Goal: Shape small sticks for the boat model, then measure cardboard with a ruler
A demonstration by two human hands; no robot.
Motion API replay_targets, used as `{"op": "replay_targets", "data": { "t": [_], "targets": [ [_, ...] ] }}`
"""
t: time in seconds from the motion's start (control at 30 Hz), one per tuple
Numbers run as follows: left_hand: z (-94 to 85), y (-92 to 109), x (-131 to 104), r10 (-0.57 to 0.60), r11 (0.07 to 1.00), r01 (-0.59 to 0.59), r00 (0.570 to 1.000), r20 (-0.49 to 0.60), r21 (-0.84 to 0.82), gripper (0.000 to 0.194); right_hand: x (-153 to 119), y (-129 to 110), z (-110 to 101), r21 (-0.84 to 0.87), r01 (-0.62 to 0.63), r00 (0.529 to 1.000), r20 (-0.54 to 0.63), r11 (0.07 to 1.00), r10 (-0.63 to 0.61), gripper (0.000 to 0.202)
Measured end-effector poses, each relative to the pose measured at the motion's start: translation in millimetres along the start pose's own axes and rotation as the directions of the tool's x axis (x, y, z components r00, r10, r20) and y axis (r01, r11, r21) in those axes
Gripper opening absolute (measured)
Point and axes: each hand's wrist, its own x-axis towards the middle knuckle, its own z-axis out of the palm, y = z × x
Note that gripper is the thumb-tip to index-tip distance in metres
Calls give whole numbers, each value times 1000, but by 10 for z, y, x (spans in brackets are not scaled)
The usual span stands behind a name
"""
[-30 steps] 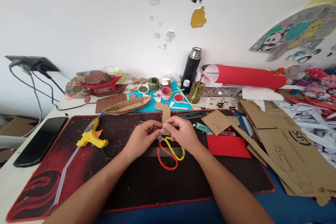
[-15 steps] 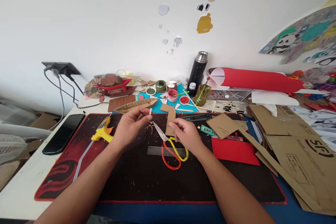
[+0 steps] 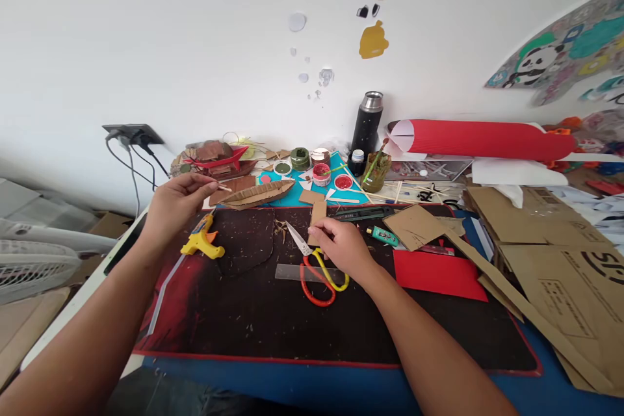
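Observation:
My left hand is raised at the left, its thumb and fingers pinched on a short thin white stick. My right hand is closed over the lower end of a narrow cardboard strip; whether its fingertips grip the strip is hard to tell. Scissors with one red and one yellow handle lie just left of my right hand, across a clear ruler. A yellow glue gun rests on the dark mat, below my left hand.
Behind the mat are a cardboard boat shape, paint pots, a brush jar and a black flask. Red card and cardboard lie at the right. A phone is at the left edge.
My left hand has moved left with the white stick, away from my right hand. My right hand stays near the cardboard strip. The camera view has shifted slightly left.

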Motion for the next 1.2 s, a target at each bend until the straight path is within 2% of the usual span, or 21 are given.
{"op": "replay_targets", "data": {
  "t": [0.1,0.3,0.43,0.7,0.93,1.2],
  "targets": [
    [46,-42,102,19,992,-24,999,39,125,37,0,-14,-8,-46,16,1000,12,999,-16,28],
    [185,-131,253,35,951,-91,981,191,296,41,-1,-44,-24,-127,49,999,6,991,-48,26],
    [226,-212,294,27,911,-119,973,230,395,38,-5,-73,-38,-174,71,997,6,982,-71,24],
    [264,-298,337,5,875,-130,965,261,465,31,-16,-118,-47,-232,87,996,33,969,-82,21],
    [281,-368,392,-9,853,-162,946,325,496,39,-24,-126,-54,-263,94,995,35,960,-88,21],
    [218,-390,438,2,850,-197,928,372,488,46,-22,-129,-60,-316,114,993,45,942,-105,19]
  ]
}}
